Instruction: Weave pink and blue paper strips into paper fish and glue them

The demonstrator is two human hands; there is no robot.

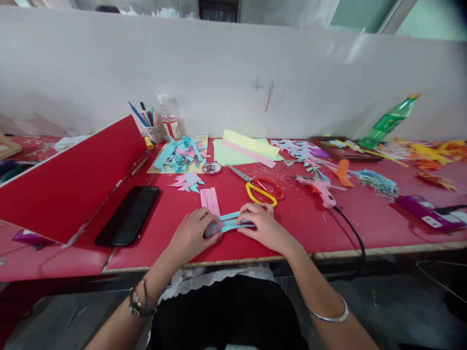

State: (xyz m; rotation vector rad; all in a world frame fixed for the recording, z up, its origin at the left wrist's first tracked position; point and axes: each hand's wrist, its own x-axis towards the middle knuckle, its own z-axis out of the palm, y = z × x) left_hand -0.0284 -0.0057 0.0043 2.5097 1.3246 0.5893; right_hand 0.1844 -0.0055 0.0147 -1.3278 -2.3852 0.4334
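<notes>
Light-blue paper strips (229, 223) stretch between my two hands, close above the red table near its front edge. My left hand (199, 227) is closed on their left end. At the other end my right hand (260, 221) has its fingers curled around the strips. Just beyond my left hand lie pink paper strips (209, 200), side by side. Scissors (260, 189) with one yellow and one red handle rest behind my right hand. A small pile of pink and blue cut paper pieces (188, 182) sits farther left.
A black phone (127, 216) lies left, beside an upright red board (76, 180). A pink glue gun (317, 187) with a black cord is on the right. Pale green paper sheets (233, 154), blue scraps (180, 154) and a green bottle (388, 122) stand or lie toward the wall.
</notes>
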